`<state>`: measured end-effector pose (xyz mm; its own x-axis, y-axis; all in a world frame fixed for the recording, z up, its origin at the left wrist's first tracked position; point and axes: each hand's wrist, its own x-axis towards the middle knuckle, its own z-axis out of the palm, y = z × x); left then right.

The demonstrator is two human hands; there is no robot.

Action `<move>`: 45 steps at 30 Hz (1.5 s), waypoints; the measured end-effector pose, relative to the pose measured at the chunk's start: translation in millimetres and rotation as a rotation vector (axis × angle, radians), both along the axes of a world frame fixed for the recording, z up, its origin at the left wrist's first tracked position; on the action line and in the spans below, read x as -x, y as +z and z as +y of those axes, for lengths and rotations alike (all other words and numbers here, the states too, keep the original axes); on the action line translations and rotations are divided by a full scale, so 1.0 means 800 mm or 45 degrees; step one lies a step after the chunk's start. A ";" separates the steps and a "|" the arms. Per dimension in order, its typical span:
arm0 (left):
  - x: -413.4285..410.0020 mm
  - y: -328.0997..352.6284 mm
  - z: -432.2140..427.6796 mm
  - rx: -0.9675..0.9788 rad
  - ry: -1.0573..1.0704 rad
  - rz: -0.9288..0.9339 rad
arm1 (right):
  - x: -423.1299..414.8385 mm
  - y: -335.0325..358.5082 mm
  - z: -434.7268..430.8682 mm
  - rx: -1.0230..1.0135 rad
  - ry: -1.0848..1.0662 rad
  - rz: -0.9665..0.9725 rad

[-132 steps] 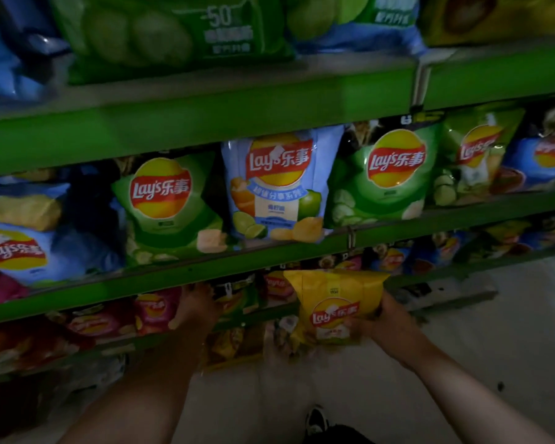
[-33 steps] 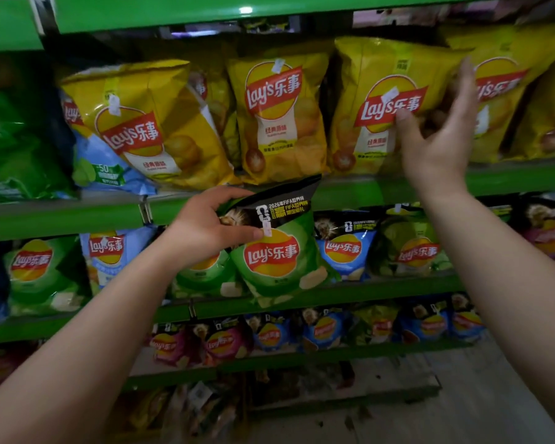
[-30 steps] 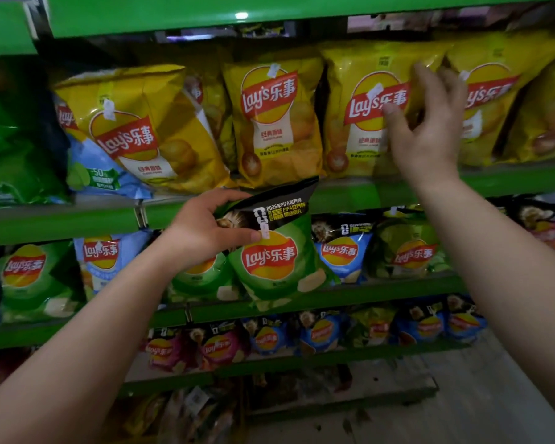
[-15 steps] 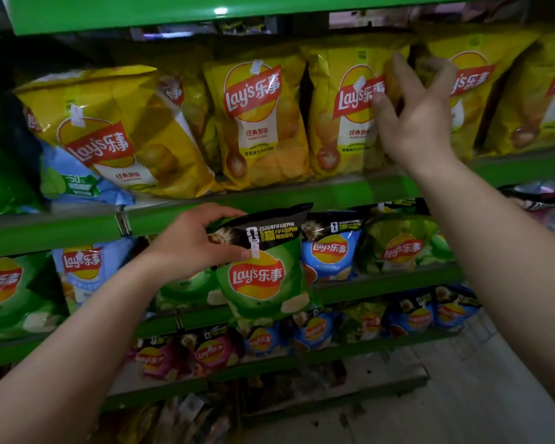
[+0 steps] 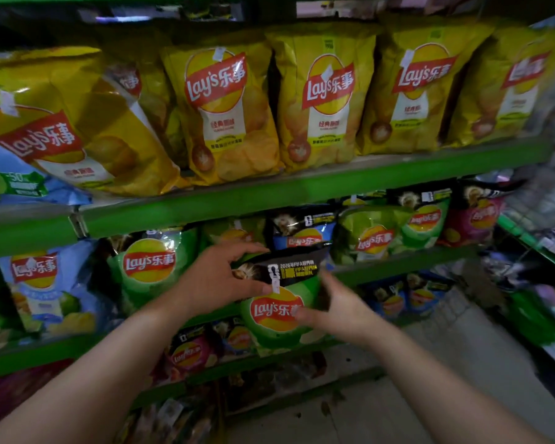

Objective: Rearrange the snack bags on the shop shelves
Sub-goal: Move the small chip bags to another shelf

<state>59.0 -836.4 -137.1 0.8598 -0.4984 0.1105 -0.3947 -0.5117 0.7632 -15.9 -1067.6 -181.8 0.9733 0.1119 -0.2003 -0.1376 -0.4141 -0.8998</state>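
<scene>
I hold a green Lay's bag with a black top band (image 5: 279, 315) in front of the middle shelf. My left hand (image 5: 218, 280) grips its top left corner, thumb across the black band. My right hand (image 5: 337, 309) holds its right side, thumb lying on the front of the bag. A row of large yellow Lay's bags (image 5: 327, 97) stands upright on the shelf above. Behind the held bag stand more green bags (image 5: 151, 264) and a blue one with a black top (image 5: 302, 229).
Green shelf rails (image 5: 302, 190) run across at several heights. A leaning yellow bag (image 5: 61, 129) lies over a pale blue one (image 5: 16, 184) at upper left. Small pink and blue bags (image 5: 189, 350) fill the lower shelf. Another shelf unit (image 5: 539, 238) stands at right; grey floor (image 5: 430, 379) lies below.
My right hand has left the yellow bags on the upper shelf and come down to take the right side of the green bag. My left hand keeps its hold.
</scene>
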 end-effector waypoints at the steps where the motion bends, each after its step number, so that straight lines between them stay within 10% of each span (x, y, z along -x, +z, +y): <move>1: 0.002 -0.011 -0.009 0.003 -0.030 -0.019 | 0.002 -0.015 -0.001 -0.080 -0.047 0.013; 12: -0.006 -0.071 -0.080 0.271 -0.093 0.467 | 0.013 -0.058 -0.097 -0.455 -0.682 -0.083; 32: -0.057 -0.035 -0.497 0.241 -0.215 0.410 | 0.054 -0.067 -0.378 -0.673 -1.423 -0.317; 45: -0.131 -0.058 -0.714 -0.349 0.281 -0.220 | 0.064 -0.102 -0.578 -0.649 -1.452 -0.175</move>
